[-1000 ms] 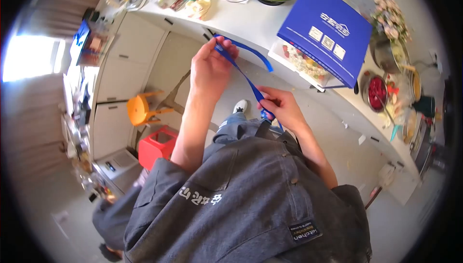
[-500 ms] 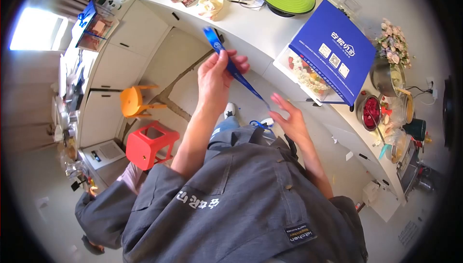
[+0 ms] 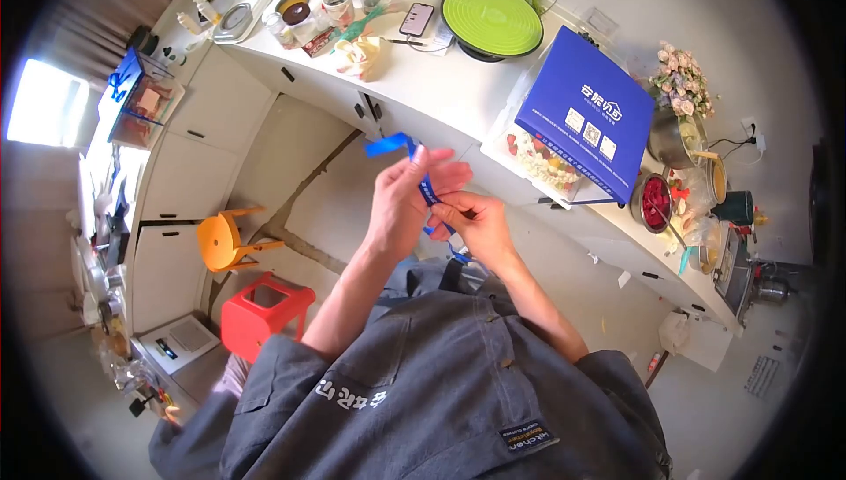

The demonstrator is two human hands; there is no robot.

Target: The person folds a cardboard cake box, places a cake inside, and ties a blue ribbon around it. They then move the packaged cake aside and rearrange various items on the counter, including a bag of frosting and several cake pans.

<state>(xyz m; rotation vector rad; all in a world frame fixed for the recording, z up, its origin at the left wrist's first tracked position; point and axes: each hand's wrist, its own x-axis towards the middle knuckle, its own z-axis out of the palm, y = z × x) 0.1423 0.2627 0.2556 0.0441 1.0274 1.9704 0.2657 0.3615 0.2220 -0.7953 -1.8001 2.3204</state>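
A blue printed ribbon (image 3: 426, 188) runs between my two hands in front of my body, its free end curling out above the left one. My left hand (image 3: 404, 203) has the ribbon under its thumb and across its fingers. Just to the right, my right hand (image 3: 480, 226) pinches the same ribbon lower down, close against the left fingers. More blue ribbon hangs below, partly hidden by the right hand. On the counter ahead to the right stands a clear-sided cake box (image 3: 538, 161) with a blue printed lid (image 3: 589, 110); a fruit-topped cake shows inside.
A green turntable (image 3: 492, 19), a phone (image 3: 416, 19) and several cups lie along the white counter (image 3: 423, 75). Flowers (image 3: 683, 84) and a bowl of red fruit (image 3: 654, 202) are at the right. Orange (image 3: 220, 242) and red stools (image 3: 256, 317) stand left, near another person's dark clothing (image 3: 198, 436).
My right hand has come in to the left and now pinches the ribbon beside my left hand. The ribbon, stretched out before, is gathered and bent. The view has shifted slightly.
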